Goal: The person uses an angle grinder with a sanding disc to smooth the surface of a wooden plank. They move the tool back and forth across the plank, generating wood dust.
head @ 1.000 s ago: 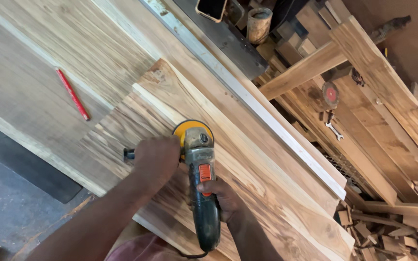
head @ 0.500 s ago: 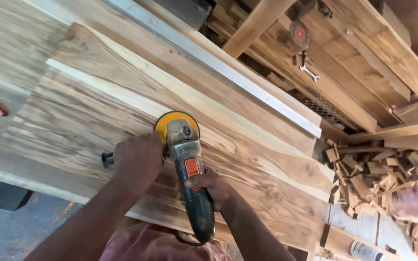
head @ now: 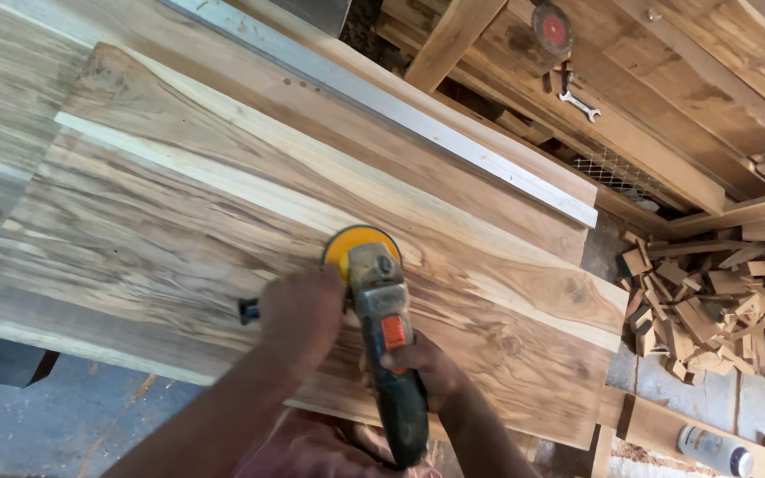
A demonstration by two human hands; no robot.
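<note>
Both hands grip an angle grinder [head: 381, 310]: left hand [head: 301, 312] on its side handle, right hand [head: 422, 370] around its body, atop a wooden slab [head: 223, 204]; scrap offcuts [head: 710, 301] heaped on floor.

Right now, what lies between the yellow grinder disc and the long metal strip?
In the head view, only wood: between the grinder disc and the metal strip run bare board surfaces, with nothing resting on them.
</note>
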